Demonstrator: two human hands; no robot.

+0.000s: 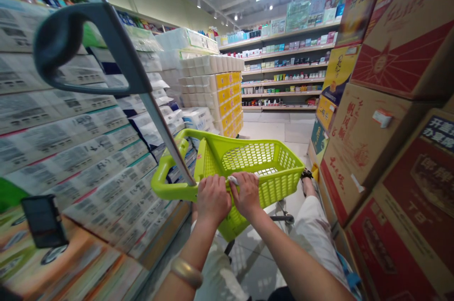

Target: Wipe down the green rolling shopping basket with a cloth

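Note:
A lime-green shopping cart (280, 186) with a perforated basket stands before me, its basket pointing to the right. My left hand (213, 199) is closed over the near rim of the cart, with a gold bangle on that wrist. Just to its right, my right hand (245, 192) is closed at the same rim, and a small crumpled white tissue (233, 180) shows between its fingers. Close to the camera, a metal pole (165, 133) with a grey loop handle (122, 50) slants down to the cart near my left hand.
Stacked paper packs (117, 159) line the left side, where a black phone (44, 220) lies on an orange pack. Red and brown cartons (362, 140) are piled on the right. Toilet-roll packs (227, 100) and product shelves (287, 45) stand beyond the tiled aisle.

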